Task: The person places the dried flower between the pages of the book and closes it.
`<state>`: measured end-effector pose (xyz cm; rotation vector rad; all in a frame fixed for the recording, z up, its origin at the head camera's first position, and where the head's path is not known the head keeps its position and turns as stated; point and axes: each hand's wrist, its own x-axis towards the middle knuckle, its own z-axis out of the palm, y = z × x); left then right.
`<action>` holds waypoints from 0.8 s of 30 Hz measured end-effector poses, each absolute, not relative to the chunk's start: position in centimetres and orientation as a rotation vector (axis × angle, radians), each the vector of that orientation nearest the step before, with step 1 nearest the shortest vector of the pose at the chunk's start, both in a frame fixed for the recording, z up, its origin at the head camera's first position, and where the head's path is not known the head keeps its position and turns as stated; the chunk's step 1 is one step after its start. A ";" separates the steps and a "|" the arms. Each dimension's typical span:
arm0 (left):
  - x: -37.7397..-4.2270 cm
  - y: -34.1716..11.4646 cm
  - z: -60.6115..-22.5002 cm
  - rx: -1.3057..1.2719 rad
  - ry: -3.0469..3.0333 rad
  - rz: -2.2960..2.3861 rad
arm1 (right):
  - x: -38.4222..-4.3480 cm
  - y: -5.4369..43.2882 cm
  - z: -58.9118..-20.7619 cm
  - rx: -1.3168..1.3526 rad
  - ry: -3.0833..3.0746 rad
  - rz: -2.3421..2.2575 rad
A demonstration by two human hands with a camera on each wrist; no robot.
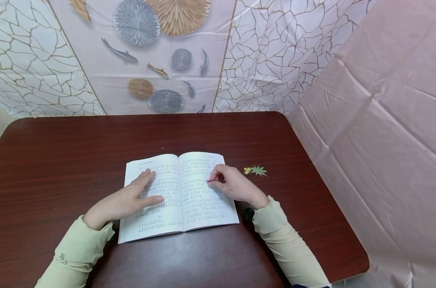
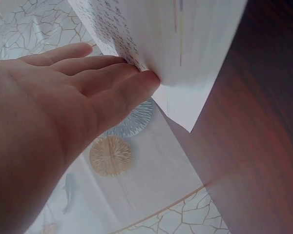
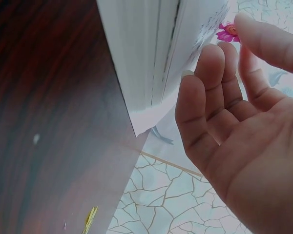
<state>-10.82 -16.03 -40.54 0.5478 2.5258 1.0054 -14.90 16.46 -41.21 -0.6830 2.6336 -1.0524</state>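
Observation:
An open book (image 1: 200, 208) with printed pages lies on the dark red table. My left hand (image 1: 126, 200) rests on its left page, fingers spread; the left wrist view shows those straight fingers (image 2: 117, 97) against the page. Over the right page, my right hand (image 1: 235, 184) pinches a small magenta flower (image 3: 228, 32) between thumb and forefinger. The other fingers of that hand curl loosely. In the head view only a bit of the flower shows at the fingertips, close over the page.
Right of the book, a green star-shaped leaf (image 1: 259, 171) and small yellow flowers (image 1: 247, 170) lie on the table (image 1: 77, 136). A patterned cloth (image 1: 160, 92) hangs behind the table's far edge, and a plain pinkish cloth (image 1: 383, 132) hangs along the right side.

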 end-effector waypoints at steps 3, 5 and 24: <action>-10.8 -16.0 -40.5 0.547 2.527 1.001 | -14.9 16.5 -41.2 -0.685 2.629 -1.051; -10.8 -16.1 -40.4 0.546 2.528 0.995 | -14.8 16.5 -41.2 -0.688 2.626 -1.048; -10.7 -16.3 -40.4 0.544 2.524 1.001 | -14.5 16.6 -41.3 -0.688 2.640 -1.040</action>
